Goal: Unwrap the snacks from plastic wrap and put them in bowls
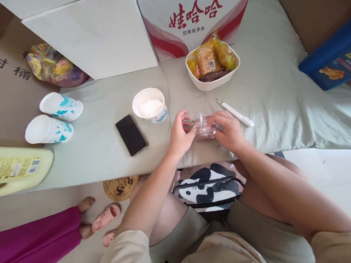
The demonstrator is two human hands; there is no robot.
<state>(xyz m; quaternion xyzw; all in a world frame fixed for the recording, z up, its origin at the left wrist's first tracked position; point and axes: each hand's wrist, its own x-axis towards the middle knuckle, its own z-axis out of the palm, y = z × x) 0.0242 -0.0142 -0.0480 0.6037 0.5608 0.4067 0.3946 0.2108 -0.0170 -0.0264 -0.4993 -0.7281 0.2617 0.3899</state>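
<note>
Between my two hands, near the front edge of the cloth-covered surface, is a crinkled clear plastic bag (pixel 204 126) with something brownish under or inside it that I cannot make out. My right hand (pixel 229 131) pinches the bag's right side. At its left side, my left hand (pixel 181 134) has curved fingers, with the thumb against the plastic. A white utility knife (pixel 236 112) lies just beyond my right hand. To the left stand a paper cup (pixel 150 105) with white contents and a black phone (pixel 131 135) lying flat.
A white tub (pixel 214 81) of packaged snacks stands before a white and red carton (pixel 197 23). At left are two paper cups (pixel 49 129) on their sides and a yellow jug (pixel 20 167). A blue container (pixel 334 54) is at right. Another person's legs (pixel 42 243) show lower left.
</note>
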